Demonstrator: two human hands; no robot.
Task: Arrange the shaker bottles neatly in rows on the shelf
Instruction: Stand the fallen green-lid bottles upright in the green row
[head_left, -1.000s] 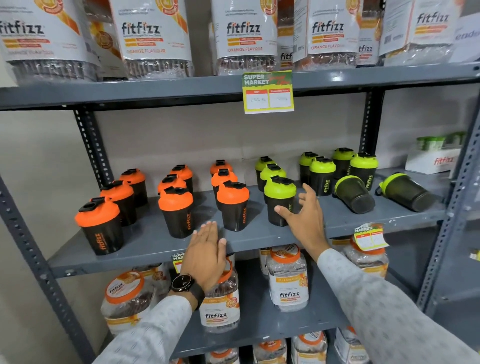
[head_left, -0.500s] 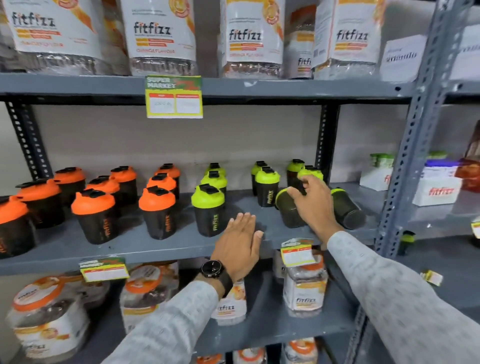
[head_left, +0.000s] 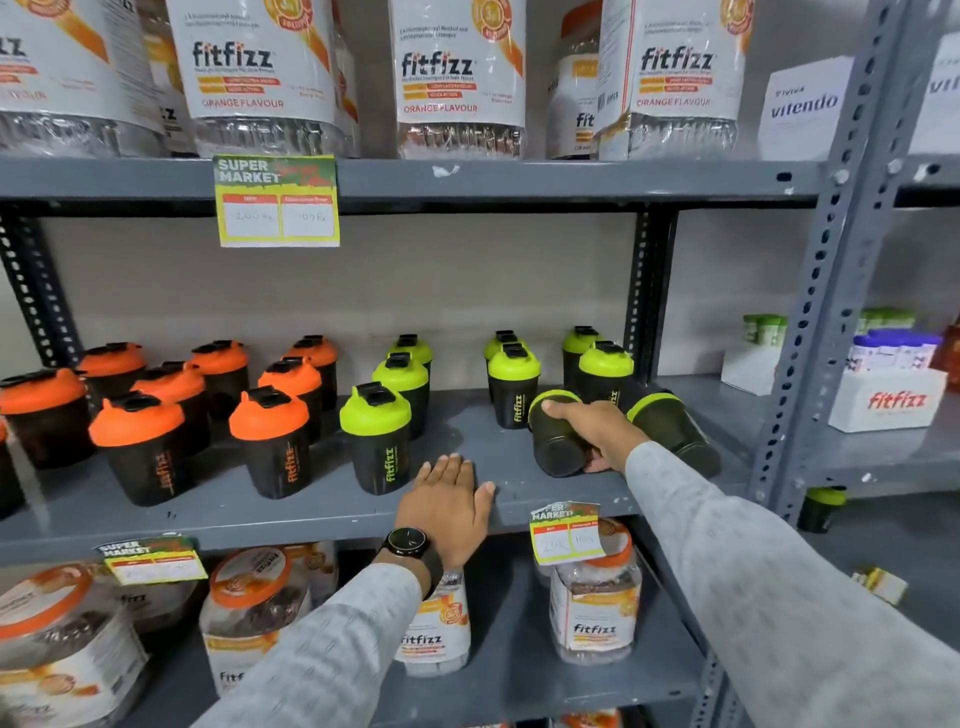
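Your right hand (head_left: 597, 434) has moved off the upright green-lidded bottles and now closes around the toppled shaker bottle (head_left: 558, 441), fingers wrapped over its dark body; half a second ago it was only arriving at that bottle, and a second ago it was beside the front green one. The bottle lies on its side on the middle shelf (head_left: 311, 512), base toward you and green lid pointing back toward the upright pair behind it. Your left hand (head_left: 447, 501) rests flat and open on the shelf's front edge, holding nothing, just right of the front green shaker (head_left: 376, 441); it has shifted little relative to the shelf. A second fallen shaker (head_left: 672, 428) lies just beyond your right wrist, partly hidden by your sleeve. To the left, the orange-lidded shakers (head_left: 270, 441) stand in fairly even rows, as do most of the green ones. So the job has likely narrowed to these two tipped bottles: stand the one you grip upright and set it at the front of the gap between the front green shaker and the upright pair, then deal with the other. Mind your sleeve, which is close enough to roll that second bottle.
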